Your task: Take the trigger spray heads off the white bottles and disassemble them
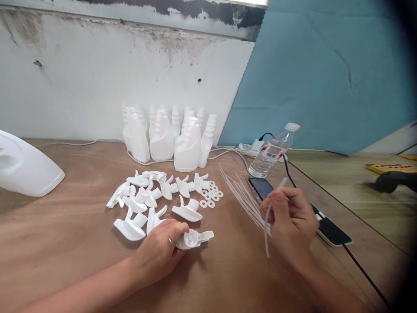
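Observation:
My left hand (166, 245), with a ring on one finger, is closed round a white spray head (191, 239), its round socket facing up. Between thumb and fingers of my right hand (289, 217) is a thin translucent tube (267, 237), its lower end pointing down over the table. Several white spray heads (187, 210) lie in a group beyond my left hand. Beside them are several flat white washers (211, 193). A loose bundle of thin tubes (244, 195) lies to the left of my right hand.
White bottles (189, 150) stand along the wall. A larger white bottle (29, 169) is at the far left. A water bottle (270, 152), a phone (260, 187), a power bank-like black and white device (334, 230) and cables are on the right. A blue cloth (312, 78) hangs behind.

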Motion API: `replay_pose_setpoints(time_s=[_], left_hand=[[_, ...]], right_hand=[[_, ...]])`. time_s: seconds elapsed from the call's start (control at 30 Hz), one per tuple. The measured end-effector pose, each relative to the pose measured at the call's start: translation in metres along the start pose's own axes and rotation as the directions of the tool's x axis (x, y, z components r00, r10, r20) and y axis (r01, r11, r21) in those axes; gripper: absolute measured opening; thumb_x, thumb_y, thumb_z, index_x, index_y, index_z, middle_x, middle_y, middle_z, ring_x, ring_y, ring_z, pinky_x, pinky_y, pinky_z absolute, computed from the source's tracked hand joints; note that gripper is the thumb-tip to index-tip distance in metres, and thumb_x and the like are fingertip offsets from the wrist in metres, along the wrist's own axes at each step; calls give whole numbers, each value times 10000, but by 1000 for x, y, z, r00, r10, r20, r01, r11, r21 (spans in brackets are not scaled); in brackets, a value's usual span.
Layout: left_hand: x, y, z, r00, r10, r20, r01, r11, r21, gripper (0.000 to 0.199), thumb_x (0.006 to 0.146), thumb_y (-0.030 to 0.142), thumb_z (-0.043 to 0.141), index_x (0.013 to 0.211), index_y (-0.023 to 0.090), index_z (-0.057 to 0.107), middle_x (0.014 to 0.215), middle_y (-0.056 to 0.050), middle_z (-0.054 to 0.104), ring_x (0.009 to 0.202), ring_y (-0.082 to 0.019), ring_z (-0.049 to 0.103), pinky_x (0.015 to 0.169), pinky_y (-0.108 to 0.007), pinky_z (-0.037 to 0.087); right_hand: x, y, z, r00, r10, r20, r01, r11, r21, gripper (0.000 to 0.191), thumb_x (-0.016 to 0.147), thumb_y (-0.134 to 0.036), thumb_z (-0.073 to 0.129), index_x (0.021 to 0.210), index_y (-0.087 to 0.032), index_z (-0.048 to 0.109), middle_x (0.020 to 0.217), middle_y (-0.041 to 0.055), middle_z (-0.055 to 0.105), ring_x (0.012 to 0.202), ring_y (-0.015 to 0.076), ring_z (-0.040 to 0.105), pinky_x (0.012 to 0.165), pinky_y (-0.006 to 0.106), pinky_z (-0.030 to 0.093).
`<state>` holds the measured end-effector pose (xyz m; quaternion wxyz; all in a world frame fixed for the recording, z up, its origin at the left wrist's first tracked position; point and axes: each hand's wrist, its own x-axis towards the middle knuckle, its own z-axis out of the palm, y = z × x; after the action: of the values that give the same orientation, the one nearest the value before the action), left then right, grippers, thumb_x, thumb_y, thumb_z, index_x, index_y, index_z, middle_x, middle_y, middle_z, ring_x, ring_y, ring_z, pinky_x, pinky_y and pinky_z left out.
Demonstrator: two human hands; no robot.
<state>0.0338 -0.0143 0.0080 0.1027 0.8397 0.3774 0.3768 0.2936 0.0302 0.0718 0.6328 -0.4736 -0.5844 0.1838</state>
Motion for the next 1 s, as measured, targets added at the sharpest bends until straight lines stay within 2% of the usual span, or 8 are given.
replay_pose_setpoints(time_s=[0.07, 0.17, 0.3, 0.4, 0.5, 0.73, 0.9, 1.0], left_hand=[[1, 1, -1, 1000, 10, 0, -10, 1000, 3, 255, 844, 118, 568, 1047, 184, 428, 831, -29, 619, 727, -164, 557, 664, -291, 484], [3, 2, -2, 1000, 14, 7, -14, 1000, 6, 242, 853, 125, 558, 1053, 185, 436, 823, -27, 626, 706, -162, 557, 663, -295, 480], [2, 1, -3, 1000, -5, 30, 5, 1000, 2, 229, 863, 147, 556, 1054, 194, 439, 827, -28, 629, 723, -170, 566, 675, -304, 478], [1, 0, -1, 999, -33, 38, 33, 999, -6, 244, 852, 153, 574, 1058, 199, 452, 821, -30, 617, 724, -171, 564, 654, -288, 470], [2, 1, -2, 999, -24, 35, 24, 1000, -2, 249, 849, 156, 578, 1061, 196, 453, 836, -35, 623, 735, -171, 572, 664, -289, 475], [5, 4, -4, 1000, 2, 6, -2, 1000, 14, 199, 869, 177, 565, 1032, 192, 451, 780, -13, 618, 670, -152, 559, 647, -281, 475], [3, 2, -3, 1000, -10, 26, 9, 1000, 29, 207, 864, 165, 556, 1040, 193, 451, 805, -26, 622, 698, -162, 566, 654, -291, 480], [3, 3, -3, 1000, 22, 15, -23, 999, 38, 198, 878, 161, 533, 1050, 190, 438, 806, -25, 628, 692, -157, 566, 665, -295, 485]], right_hand=[[-4, -9, 2, 1000, 17, 13, -20, 978, 206, 165, 924, -375, 523, 859, -230, 482, 532, -59, 537, 363, 86, 399, 348, 197, 284], [-4, -15, 5, 988, 109, 106, -141, 917, 373, 169, 942, -399, 477, 881, -244, 452, 636, -23, 660, 298, 72, 378, 311, 195, 273], [2, -16, 7, 918, 251, 306, -369, 822, 433, 245, 912, -470, 497, 879, -242, 412, 597, -5, 687, 293, 139, 520, 310, 225, 390], [3, -16, 7, 888, 289, 357, -430, 799, 421, 274, 892, -485, 532, 871, -244, 403, 581, -16, 684, 348, 169, 588, 371, 262, 478], [1, -15, 7, 904, 239, 353, -380, 828, 412, 253, 912, -480, 501, 863, -254, 400, 608, -14, 698, 359, 175, 599, 393, 281, 494], [1, -8, 5, 960, 56, 273, -172, 890, 423, 134, 964, -367, 442, 898, -250, 448, 672, -5, 721, 424, 183, 642, 446, 304, 517], [2, -4, 3, 971, 23, 238, -120, 909, 399, 107, 979, -321, 419, 916, -243, 455, 695, 7, 729, 443, 195, 650, 466, 324, 516], [1, -4, 1, 974, 4, 226, -93, 918, 386, 105, 978, -326, 422, 921, -248, 462, 696, 6, 729, 436, 193, 645, 488, 334, 519]])
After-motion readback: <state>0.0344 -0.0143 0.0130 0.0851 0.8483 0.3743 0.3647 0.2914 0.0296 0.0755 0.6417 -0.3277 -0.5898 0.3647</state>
